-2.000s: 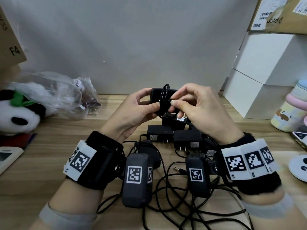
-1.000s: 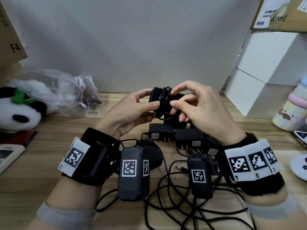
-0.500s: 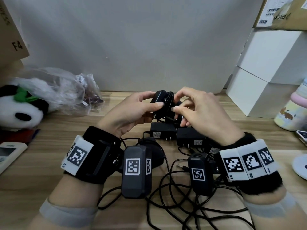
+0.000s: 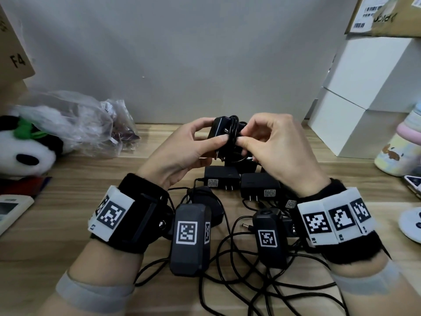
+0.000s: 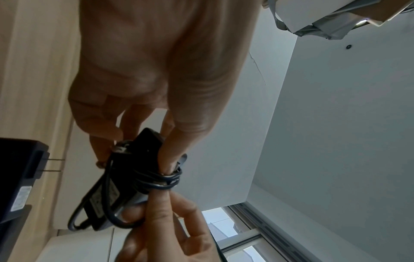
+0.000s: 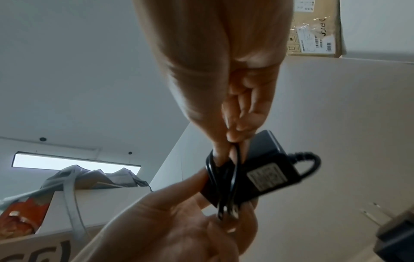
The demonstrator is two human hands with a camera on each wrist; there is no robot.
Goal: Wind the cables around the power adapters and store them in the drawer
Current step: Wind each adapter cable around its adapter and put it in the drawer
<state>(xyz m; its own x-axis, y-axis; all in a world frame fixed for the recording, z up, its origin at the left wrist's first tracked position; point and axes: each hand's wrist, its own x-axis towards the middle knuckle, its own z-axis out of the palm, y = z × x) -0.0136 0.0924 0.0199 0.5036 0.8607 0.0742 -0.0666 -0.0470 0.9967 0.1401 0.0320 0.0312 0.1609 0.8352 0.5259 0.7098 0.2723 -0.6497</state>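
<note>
— Black adapter (image 4: 219,131) sits up off the table (image 4: 68,197) between your hands, cable (image 4: 232,133) coiled round its middle. How do you finish?

— Your left hand (image 4: 182,153) grips the body, thumb on the coils; your right hand (image 4: 275,144) pinches the cable. Keep the turns tight and side by side, then tuck the tail under a loop.

— And the rest?

— Other adapters (image 4: 259,185) lie tangled below; no drawer in view.

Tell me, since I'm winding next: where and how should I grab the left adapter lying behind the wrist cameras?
Grip the left adapter across its plain body, coming from above, thumb on one long side and fingers on the other. It lies flat with its prongs pointing toward you and its cable leaving on the left, so the top and sides are free.
</note>
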